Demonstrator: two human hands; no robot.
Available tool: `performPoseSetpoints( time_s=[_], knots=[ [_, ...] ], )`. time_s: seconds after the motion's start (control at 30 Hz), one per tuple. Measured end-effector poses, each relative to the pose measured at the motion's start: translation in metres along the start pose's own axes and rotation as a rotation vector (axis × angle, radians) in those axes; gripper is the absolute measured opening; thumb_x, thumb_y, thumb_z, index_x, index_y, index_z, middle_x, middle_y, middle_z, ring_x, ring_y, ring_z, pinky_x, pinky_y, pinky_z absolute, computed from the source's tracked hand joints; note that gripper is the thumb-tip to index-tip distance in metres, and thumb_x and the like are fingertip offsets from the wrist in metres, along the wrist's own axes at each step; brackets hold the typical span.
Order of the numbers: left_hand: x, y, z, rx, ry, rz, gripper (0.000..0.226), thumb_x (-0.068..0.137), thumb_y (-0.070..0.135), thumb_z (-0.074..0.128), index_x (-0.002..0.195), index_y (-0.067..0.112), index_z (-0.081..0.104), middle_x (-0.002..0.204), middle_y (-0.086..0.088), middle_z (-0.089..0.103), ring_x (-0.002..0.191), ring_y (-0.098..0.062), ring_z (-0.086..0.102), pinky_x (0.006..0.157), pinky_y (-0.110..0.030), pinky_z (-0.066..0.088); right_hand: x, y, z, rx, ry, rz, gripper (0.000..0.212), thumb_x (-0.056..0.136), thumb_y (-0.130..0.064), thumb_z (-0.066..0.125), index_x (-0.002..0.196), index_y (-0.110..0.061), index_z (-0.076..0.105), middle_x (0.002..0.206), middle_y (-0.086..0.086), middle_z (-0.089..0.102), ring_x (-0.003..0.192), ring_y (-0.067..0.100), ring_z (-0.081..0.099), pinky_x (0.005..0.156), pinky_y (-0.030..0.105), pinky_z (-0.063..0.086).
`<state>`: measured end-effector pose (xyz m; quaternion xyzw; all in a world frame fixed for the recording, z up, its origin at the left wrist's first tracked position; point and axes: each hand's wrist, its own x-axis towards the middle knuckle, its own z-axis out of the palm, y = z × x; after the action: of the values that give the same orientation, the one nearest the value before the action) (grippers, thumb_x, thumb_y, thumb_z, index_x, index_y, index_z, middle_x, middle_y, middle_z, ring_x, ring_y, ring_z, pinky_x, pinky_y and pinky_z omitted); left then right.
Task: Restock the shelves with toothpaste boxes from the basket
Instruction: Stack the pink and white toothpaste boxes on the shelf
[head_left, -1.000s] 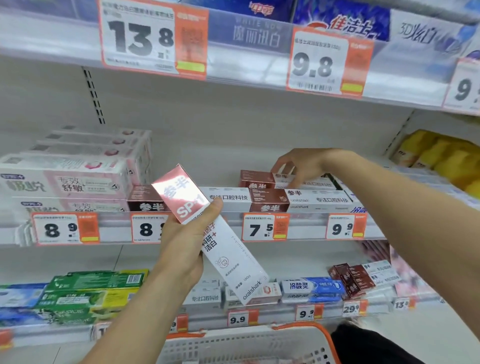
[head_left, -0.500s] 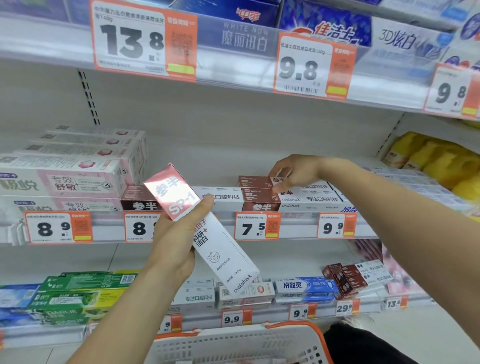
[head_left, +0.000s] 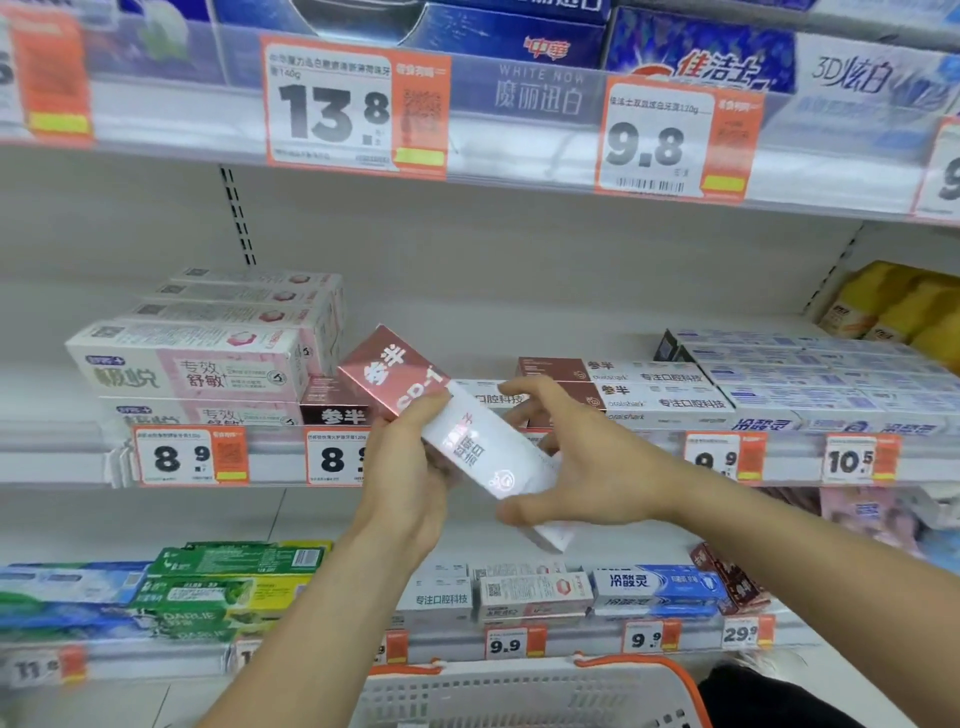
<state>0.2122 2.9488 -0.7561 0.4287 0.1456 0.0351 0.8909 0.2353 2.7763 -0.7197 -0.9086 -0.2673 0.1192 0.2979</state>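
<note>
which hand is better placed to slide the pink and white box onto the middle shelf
Probably the left hand: it already grips the pink and white box near its pink end, which points at the shelf row. The right hand only cups the lower white end, fingers spread.

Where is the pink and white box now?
In the head view the pink and white box is centre frame, tilted, held in front of the middle shelf by the left hand, with the right hand at its lower end.
</note>
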Motion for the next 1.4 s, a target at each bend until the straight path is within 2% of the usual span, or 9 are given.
performPoseSetpoints(
  time_s=[0.13, 0.23, 0.3, 0.5, 0.67, 0.83, 0.93, 1.03, 1.4],
  knots=[
    [0.007, 0.01, -0.006, -0.034, -0.071, 0.083, 0.043, 0.087, 0.01, 0.062, 0.129, 0.006, 0.051, 0.121, -0.024, 0.066, 0.115, -0.044, 0.063, 0.086, -0.062, 0.056, 0.003, 0.016, -0.028, 0.189, 0.128, 0.054, 0.067, 0.062, -0.04, 0.078, 0.122, -0.033, 0.049, 0.109, -0.005, 0.069, 0.097, 0.004, 0.066, 0.092, 0.039, 0.055],
    [0.008, 0.015, -0.009, 0.027, -0.067, 0.181, 0.051, 0.08, 0.014, 0.075, 0.124, 0.017, 0.049, 0.109, -0.018, 0.068, 0.1, -0.04, 0.069, 0.066, -0.046, 0.061, 0.003, 0.022, -0.054, 0.509, -0.019, 0.105, 0.046, 0.071, -0.016, 0.066, 0.117, -0.012, 0.059, 0.103, 0.018, 0.074, 0.076, 0.019, 0.071, 0.061, 0.028, 0.058],
    [0.008, 0.015, -0.006, 0.118, -0.059, 0.205, 0.048, 0.082, 0.021, 0.077, 0.122, 0.014, 0.053, 0.108, -0.019, 0.069, 0.09, -0.037, 0.071, 0.063, -0.039, 0.06, 0.002, 0.024, -0.07, 0.624, -0.124, 0.164, 0.042, 0.074, -0.015, 0.06, 0.115, -0.006, 0.061, 0.095, 0.012, 0.075, 0.07, 0.018, 0.071, 0.055, 0.021, 0.054],
    [0.012, 0.006, 0.011, 0.031, 0.125, 0.196, 0.044, 0.086, 0.023, 0.076, 0.12, 0.006, 0.052, 0.109, -0.021, 0.071, 0.076, -0.033, 0.074, 0.06, -0.034, 0.062, 0.023, 0.013, -0.086, -0.32, -0.128, 0.014, 0.066, 0.06, -0.068, 0.082, 0.113, -0.033, 0.064, 0.103, -0.016, 0.067, 0.092, 0.005, 0.064, 0.08, 0.027, 0.054],
    [0.02, 0.009, 0.026, 0.035, 0.1, 0.232, 0.069, 0.078, 0.034, 0.08, 0.129, 0.003, 0.045, 0.112, -0.02, 0.071, 0.085, -0.033, 0.076, 0.069, -0.035, 0.063, 0.042, 0.01, -0.097, -0.447, 0.094, -0.084, 0.054, 0.069, -0.047, 0.087, 0.113, -0.03, 0.061, 0.096, -0.013, 0.07, 0.081, 0.004, 0.064, 0.073, 0.033, 0.055],
    [0.04, 0.018, 0.026, 0.731, -0.047, 0.544, 0.06, 0.083, 0.035, 0.079, 0.133, 0.027, 0.047, 0.124, 0.009, 0.065, 0.11, -0.012, 0.067, 0.099, -0.036, 0.05, 0.058, 0.033, -0.134, -0.278, 0.178, -0.031, 0.057, 0.076, -0.029, 0.087, 0.125, -0.03, 0.059, 0.117, -0.011, 0.065, 0.103, 0.009, 0.063, 0.092, 0.027, 0.05],
    [0.06, 0.016, 0.026, 1.21, -0.015, 0.696, 0.07, 0.088, 0.039, 0.071, 0.148, 0.025, 0.038, 0.138, 0.001, 0.051, 0.133, -0.017, 0.044, 0.108, -0.033, 0.036, 0.07, 0.05, -0.151, -0.303, 0.213, 0.015, 0.055, 0.076, -0.02, 0.086, 0.122, -0.031, 0.058, 0.116, -0.01, 0.062, 0.104, 0.012, 0.061, 0.087, 0.023, 0.049],
    [0.072, 0.0, 0.031, 1.387, -0.045, 0.578, 0.09, 0.088, 0.049, 0.066, 0.157, 0.011, 0.02, 0.151, -0.01, 0.042, 0.142, -0.026, 0.033, 0.117, -0.042, 0.03, 0.089, 0.071, -0.158, -0.329, 0.226, 0.103, 0.058, 0.077, -0.019, 0.083, 0.127, -0.025, 0.056, 0.119, -0.005, 0.06, 0.103, 0.014, 0.058, 0.082, 0.02, 0.044],
    [0.079, -0.018, 0.037, 1.92, -0.274, 0.484, 0.076, 0.086, 0.081, 0.02, 0.136, 0.033, 0.052, 0.137, 0.009, 0.059, 0.134, -0.015, 0.045, 0.121, -0.056, 0.009, 0.116, 0.125, -0.156, -0.449, -0.231, 0.408, 0.055, 0.079, -0.018, 0.078, 0.129, -0.03, 0.059, 0.124, -0.009, 0.06, 0.113, 0.017, 0.058, 0.096, 0.035, 0.046]
  ],
)
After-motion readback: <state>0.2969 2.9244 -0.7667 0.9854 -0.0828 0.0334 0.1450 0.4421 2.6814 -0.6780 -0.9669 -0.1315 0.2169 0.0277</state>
